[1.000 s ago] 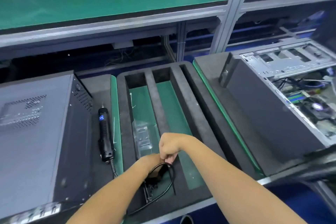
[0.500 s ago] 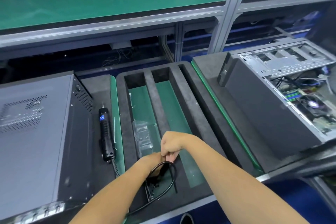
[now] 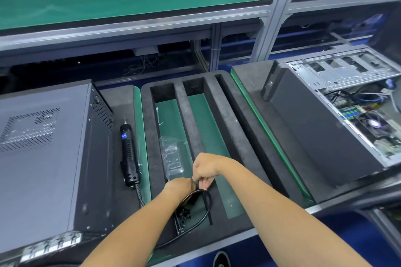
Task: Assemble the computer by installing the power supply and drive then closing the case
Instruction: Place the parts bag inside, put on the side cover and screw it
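Two hands meet over the near end of the foam tray: my left hand and my right hand are both pinched narrow on something small at the top of a black cable loop, and I cannot tell what it is. The cable hangs over a small black bracket lying in the tray.

Risks, as I judge them: the loop could spring loose if my pinch slips, and a dragged cable could catch the bracket or knock the clear plastic bag beside it.

Counting: two computer cases, a closed case on my left and an open case well apart on my right, where the power supply and drive must go; one electric screwdriver between closed case and tray; one bag; one cable.
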{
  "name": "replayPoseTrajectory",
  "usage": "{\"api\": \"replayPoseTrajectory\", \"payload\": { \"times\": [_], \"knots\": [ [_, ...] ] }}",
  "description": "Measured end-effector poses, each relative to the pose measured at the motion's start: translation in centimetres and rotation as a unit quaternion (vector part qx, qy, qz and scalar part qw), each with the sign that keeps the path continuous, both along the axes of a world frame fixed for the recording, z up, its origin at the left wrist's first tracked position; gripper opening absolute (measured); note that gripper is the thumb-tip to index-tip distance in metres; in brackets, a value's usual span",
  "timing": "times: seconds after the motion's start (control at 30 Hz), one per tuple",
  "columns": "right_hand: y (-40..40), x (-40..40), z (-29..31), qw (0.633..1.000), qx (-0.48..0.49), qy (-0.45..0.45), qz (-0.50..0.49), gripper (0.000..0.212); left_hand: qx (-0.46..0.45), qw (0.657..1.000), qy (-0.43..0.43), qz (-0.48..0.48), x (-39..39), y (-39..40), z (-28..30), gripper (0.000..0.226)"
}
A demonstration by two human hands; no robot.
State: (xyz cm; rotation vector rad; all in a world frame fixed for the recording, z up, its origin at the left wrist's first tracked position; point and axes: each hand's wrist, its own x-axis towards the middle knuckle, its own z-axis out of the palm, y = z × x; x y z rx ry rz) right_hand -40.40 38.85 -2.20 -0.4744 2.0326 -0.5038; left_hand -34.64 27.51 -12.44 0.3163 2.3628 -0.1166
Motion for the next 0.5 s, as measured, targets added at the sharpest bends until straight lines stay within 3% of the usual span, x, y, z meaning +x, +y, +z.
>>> {"api": "replayPoseTrajectory", "payload": {
  "times": [0.23, 0.5],
  "knots": [
    [0.3, 0.0, -0.3, 1.0, -0.008, 0.0, -0.023, 0.024, 0.023, 0.999, -0.035, 0.015, -0.6, -0.1, 0.0, 0.05],
    [0.4, -0.3, -0.2, 0.999, -0.009, -0.038, -0.032, 0.027, 0.035, 0.999, -0.01, 0.039, -0.9, -0.6, 0.8, 0.033]
  ]
}}
